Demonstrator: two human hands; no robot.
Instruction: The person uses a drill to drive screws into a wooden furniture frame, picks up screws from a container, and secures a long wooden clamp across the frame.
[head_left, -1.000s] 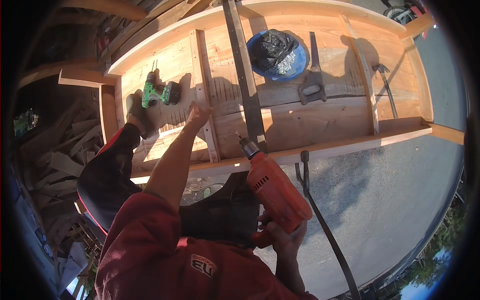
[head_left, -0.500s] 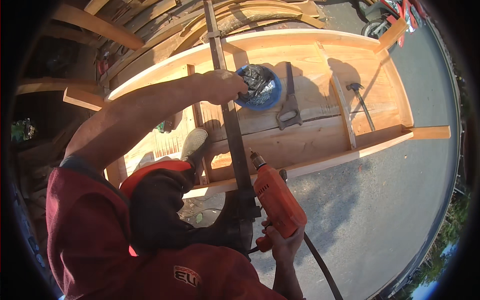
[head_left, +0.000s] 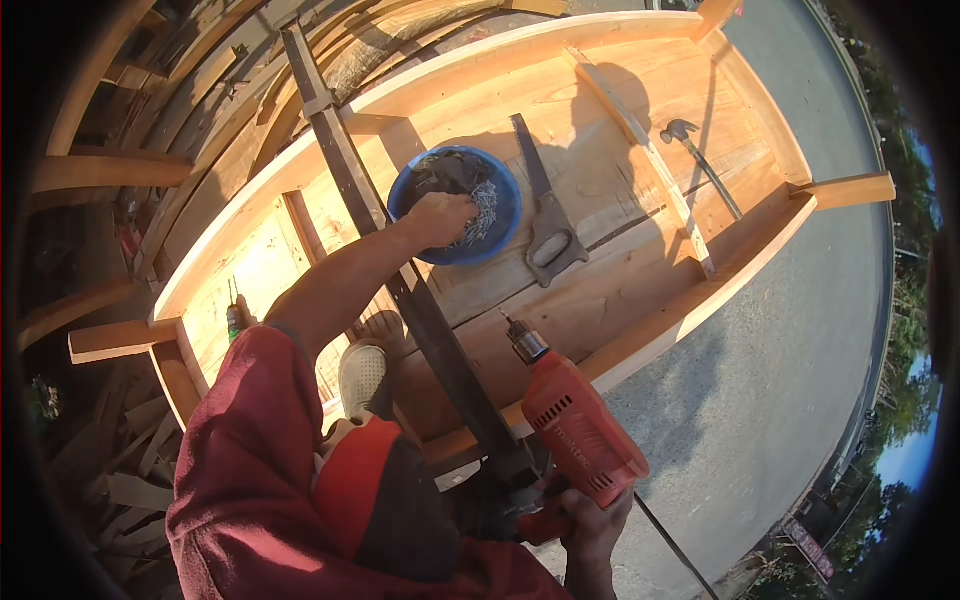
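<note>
My left hand (head_left: 443,220) reaches into a blue basin (head_left: 508,225), fingers curled down among loose silvery nails (head_left: 485,205). The fingertips are hidden, so what they pinch cannot be seen. Crumpled dark plastic (head_left: 445,172) lies on the basin's far side. My right hand (head_left: 597,520) is closed round the handle of a red corded power drill (head_left: 585,425), its bit pointing up and away. The basin rests inside a long wooden frame with a board bottom (head_left: 590,290), beside a dark metal bar clamp (head_left: 400,280) that spans the frame.
A handsaw (head_left: 550,225) lies right of the basin, and a claw hammer (head_left: 700,165) beyond a crosspiece. A green-handled tool (head_left: 235,318) sits at the left end. My shoe (head_left: 362,378) stands inside the frame. Stacked timber (head_left: 120,172) lies left; pavement (head_left: 770,330) right.
My left hand has moved from the basin's left rim into the nails, with the dark plastic now farther back. The drill stays in my right hand. The view has shifted and turned.
</note>
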